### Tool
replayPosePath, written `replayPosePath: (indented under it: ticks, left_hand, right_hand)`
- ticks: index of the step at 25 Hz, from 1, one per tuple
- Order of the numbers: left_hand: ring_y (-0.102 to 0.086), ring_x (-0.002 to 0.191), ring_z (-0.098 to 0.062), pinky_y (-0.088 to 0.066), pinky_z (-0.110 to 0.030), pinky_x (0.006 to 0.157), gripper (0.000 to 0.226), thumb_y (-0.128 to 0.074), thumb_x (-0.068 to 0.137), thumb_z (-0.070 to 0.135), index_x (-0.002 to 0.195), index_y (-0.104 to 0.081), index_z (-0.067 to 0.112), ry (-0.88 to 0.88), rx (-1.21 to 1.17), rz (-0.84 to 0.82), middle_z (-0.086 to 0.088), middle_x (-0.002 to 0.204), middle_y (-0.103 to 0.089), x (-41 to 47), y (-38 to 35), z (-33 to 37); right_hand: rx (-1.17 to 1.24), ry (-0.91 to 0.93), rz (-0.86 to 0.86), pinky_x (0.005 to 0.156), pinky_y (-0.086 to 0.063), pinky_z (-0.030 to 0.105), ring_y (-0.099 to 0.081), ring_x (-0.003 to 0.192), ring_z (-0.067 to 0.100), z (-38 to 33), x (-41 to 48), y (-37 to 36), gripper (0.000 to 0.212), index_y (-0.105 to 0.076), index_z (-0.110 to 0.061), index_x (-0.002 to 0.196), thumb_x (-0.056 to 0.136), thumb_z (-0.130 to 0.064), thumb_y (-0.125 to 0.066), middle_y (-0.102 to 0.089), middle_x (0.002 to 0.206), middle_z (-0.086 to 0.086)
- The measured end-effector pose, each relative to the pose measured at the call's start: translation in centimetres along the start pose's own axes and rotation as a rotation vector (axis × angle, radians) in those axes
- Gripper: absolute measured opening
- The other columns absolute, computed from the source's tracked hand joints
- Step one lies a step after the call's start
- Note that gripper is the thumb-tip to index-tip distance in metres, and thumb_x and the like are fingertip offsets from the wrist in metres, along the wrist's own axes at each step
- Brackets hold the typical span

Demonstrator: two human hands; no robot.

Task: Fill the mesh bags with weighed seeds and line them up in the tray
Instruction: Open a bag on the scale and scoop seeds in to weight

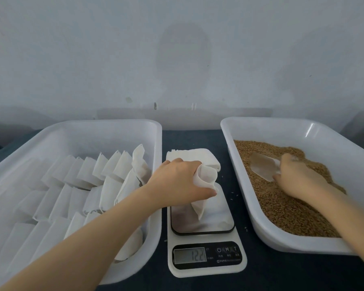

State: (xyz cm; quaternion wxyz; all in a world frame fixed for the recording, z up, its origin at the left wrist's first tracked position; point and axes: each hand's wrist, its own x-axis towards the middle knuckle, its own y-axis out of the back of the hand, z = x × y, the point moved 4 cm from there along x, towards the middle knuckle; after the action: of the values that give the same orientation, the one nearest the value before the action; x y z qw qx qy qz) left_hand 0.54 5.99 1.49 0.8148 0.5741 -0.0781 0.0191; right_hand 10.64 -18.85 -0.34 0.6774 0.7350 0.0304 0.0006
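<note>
Noting rows of white mesh bags [88, 175] leaning in the left tray [105, 124]. Left grip [177, 181] clenched round the neck of one limp held bag [204, 181], hanging over the scale [206, 267], lower corner seemingly touching the platform; display lit, digits read as 12.2, decimal point uncertain. Stack of spare bags [193, 156] on the dark worktop [193, 137] just behind the scale. Right grip [296, 177] grasping the handle end of a clear scoop [263, 166], set down in the seeds [292, 206] of the right tray [282, 122]. Judged step: start of a fill, with a bag fetched and no seeds in it yet. Next move likely calls for spreading the bag mouth wide, carrying a modest scoopful across the gap without spilling, then watching the reading. A few stray grains on the worktop beside the scale
</note>
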Motion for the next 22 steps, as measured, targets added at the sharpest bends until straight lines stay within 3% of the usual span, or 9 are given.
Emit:
replayPosePath:
  ticks: [4, 10, 14, 18, 22]
  left_hand:
    - [-0.037, 0.072, 0.0, -0.024, -0.017, 0.06, 0.039, -0.058, 0.074, 0.065, 0.09, -0.054, 0.03, 0.001, -0.002, -0.006, 0.015, 0.079, -0.044, 0.0, 0.0, 0.0]
    - [-0.035, 0.07, -0.003, -0.027, -0.026, 0.069, 0.044, -0.058, 0.074, 0.066, 0.097, -0.057, 0.029, 0.026, 0.009, -0.013, 0.016, 0.079, -0.041, 0.0, 0.0, 0.1]
    - [-0.035, 0.071, 0.001, -0.028, -0.028, 0.069, 0.043, -0.058, 0.074, 0.066, 0.095, -0.056, 0.028, 0.016, -0.005, -0.021, 0.016, 0.08, -0.042, -0.2, 0.1, 0.1]
    - [-0.037, 0.075, -0.006, -0.027, -0.028, 0.072, 0.043, -0.058, 0.075, 0.065, 0.098, -0.056, 0.028, 0.031, -0.001, -0.03, 0.015, 0.081, -0.043, -0.2, 0.2, 0.3]
    - [-0.041, 0.081, -0.012, -0.028, -0.027, 0.07, 0.046, -0.058, 0.074, 0.065, 0.101, -0.057, 0.027, 0.043, 0.008, -0.031, 0.012, 0.084, -0.046, -0.2, 0.2, 0.3]
  right_hand:
    - [0.01, 0.036, 0.015, 0.07, -0.05, 0.036, -0.051, 0.072, 0.022, -0.5, 0.0, -0.4, 0.038, -0.03, -0.003, 0.124, 0.096, -0.025, -0.047, -0.049, 0.085, 0.005]
    - [0.086, 0.09, 0.046, 0.046, -0.036, 0.029, -0.055, 0.061, 0.016, -1.2, -0.2, -0.4, 0.018, -0.034, -0.01, 0.101, 0.096, -0.024, -0.046, -0.051, 0.074, 0.002]
    - [0.255, 0.138, 0.009, 0.046, -0.044, 0.028, -0.061, 0.06, 0.017, -1.8, -0.5, -0.3, 0.014, -0.039, -0.014, 0.098, 0.095, -0.025, -0.048, -0.061, 0.074, 0.004]
    - [0.344, 0.08, 0.0, 0.038, -0.036, 0.019, -0.058, 0.056, 0.013, -1.4, -0.5, -0.4, 0.014, -0.042, -0.017, 0.095, 0.095, -0.028, -0.051, -0.061, 0.075, 0.003]
    - [0.634, -0.068, -0.11, 0.037, -0.045, 0.022, -0.059, 0.044, 0.016, -0.8, -0.2, -0.4, 0.018, -0.051, -0.015, 0.091, 0.091, -0.032, -0.058, -0.067, 0.064, 0.009]
